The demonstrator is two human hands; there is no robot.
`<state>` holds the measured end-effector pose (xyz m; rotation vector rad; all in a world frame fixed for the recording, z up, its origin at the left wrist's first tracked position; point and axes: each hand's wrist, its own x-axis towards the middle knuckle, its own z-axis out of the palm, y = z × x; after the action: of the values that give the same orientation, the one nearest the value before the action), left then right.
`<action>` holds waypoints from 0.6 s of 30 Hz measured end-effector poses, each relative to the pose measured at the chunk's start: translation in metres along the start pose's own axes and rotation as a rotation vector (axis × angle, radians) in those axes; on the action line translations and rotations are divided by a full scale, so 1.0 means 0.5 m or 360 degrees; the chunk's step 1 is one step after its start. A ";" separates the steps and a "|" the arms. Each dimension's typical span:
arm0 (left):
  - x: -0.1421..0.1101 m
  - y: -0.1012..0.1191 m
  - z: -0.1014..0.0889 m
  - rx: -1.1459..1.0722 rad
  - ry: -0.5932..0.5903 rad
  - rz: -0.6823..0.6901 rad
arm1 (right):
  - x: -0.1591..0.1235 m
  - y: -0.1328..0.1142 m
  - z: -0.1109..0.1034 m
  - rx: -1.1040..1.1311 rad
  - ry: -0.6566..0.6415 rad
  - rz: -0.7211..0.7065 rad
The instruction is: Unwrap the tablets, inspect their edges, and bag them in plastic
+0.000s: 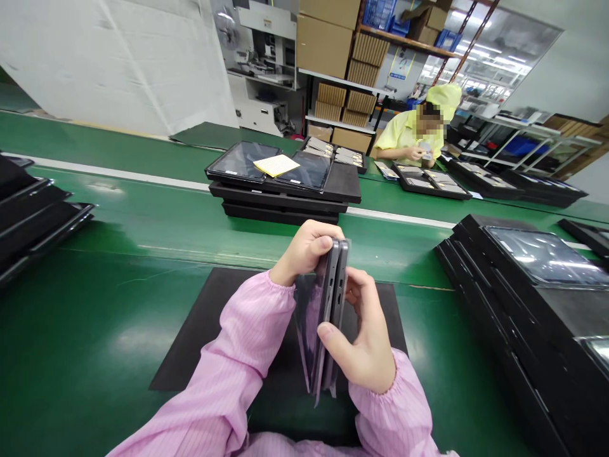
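Two dark grey tablets [327, 317] stand on edge, pressed face to face or back to back, with clear film sticking out around them. Their narrow sides with small port openings face up toward me. My left hand [308, 249] is closed around the far end of the pair, its thumb on the top edge. Nearer to me, my right hand [365, 336] grips the right side, thumb laid across the edge and fingers behind. Beneath them a black foam mat [190, 346] lies on the green bench [114, 330].
Ahead is a stack of black trays [285, 206] with tablets and a yellow paper note [276, 165] on top. More tray stacks stand at the right [495, 304] and left [38, 222]. A co-worker in yellow [404, 133] handles small parts across the bench.
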<state>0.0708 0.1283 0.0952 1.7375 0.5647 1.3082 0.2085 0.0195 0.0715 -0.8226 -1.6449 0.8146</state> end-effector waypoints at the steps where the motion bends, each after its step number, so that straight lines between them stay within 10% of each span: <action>1: 0.000 0.001 0.001 0.0019 0.0017 0.0002 | 0.002 0.003 -0.004 0.0042 -0.0008 0.0014; 11: 0.005 -0.012 -0.003 0.0439 0.0528 0.0130 | 0.049 0.049 -0.057 0.0517 0.0174 0.0241; 18: 0.012 -0.022 -0.007 0.0499 0.0495 0.0045 | 0.044 0.051 -0.048 0.0431 0.0442 0.0611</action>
<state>0.0709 0.1399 0.0893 1.8034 0.9683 1.5905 0.2305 0.0540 0.0660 -1.0211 -1.1177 1.1070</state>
